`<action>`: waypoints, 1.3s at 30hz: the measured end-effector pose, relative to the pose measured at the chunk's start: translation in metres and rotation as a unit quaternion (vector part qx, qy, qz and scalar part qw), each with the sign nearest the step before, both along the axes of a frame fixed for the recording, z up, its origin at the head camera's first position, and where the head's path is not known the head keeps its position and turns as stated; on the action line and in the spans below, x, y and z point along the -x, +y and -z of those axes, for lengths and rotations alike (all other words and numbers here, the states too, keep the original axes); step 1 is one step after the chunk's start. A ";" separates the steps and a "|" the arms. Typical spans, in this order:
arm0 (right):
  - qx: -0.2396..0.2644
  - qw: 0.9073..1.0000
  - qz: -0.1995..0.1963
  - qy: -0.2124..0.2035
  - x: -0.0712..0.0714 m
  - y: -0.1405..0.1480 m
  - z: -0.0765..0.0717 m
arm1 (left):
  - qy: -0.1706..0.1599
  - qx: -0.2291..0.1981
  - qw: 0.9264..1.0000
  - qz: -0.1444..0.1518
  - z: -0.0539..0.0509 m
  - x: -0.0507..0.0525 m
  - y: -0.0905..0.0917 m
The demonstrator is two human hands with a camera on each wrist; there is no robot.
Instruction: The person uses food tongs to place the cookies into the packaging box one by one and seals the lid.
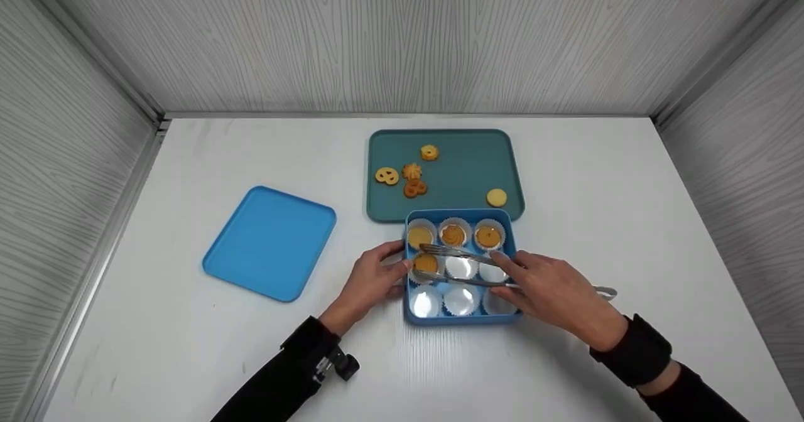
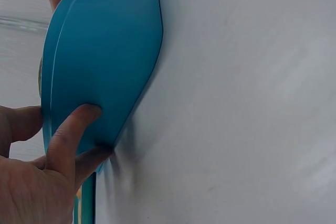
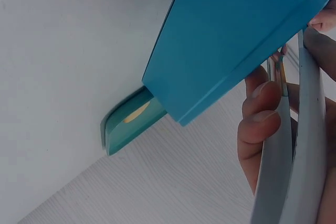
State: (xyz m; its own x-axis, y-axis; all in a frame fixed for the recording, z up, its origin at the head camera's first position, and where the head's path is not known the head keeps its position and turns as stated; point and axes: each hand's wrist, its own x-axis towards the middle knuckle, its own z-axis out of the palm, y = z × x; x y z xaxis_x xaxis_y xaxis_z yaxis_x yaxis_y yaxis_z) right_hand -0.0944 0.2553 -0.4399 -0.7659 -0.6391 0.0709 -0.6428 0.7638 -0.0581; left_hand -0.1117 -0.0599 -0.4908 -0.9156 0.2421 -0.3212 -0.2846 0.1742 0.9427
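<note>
At far left, a blue tray (image 1: 270, 246) lies on the counter (image 1: 157, 321). Next, the left hand (image 1: 374, 274) holds the near-left wall of the blue box (image 1: 461, 320), thumb at the rim, fingers on the outside. Beyond the box, five cookies (image 1: 412, 171) lie on the green tray (image 1: 465, 149), seemingly the part left to do. In the box, the back row's three cups and the middle-left cup hold cookies; the remaining cups appear unfilled, so it looks under halfway. The tongs (image 3: 310, 145) straddle the middle-left cookie (image 1: 426, 263); the right hand's (image 1: 553, 290) grip is closed around them.

Whether the tips touch that cookie is unclear; right-hand fingers partly cover two right-side cups, and both wrist views miss the box's inside.
</note>
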 end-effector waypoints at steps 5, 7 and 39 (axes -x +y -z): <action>-0.001 1.000 0.004 -0.005 -0.001 0.000 0.000 | -0.001 -0.001 1.000 0.000 -0.002 -0.001 0.000; 0.000 1.000 0.006 -0.008 -0.001 0.000 0.000 | 0.000 0.003 1.000 0.000 -0.002 -0.001 0.001; 0.142 0.981 0.117 0.060 0.044 0.079 -0.011 | -0.006 0.014 1.000 -0.003 -0.002 0.000 0.001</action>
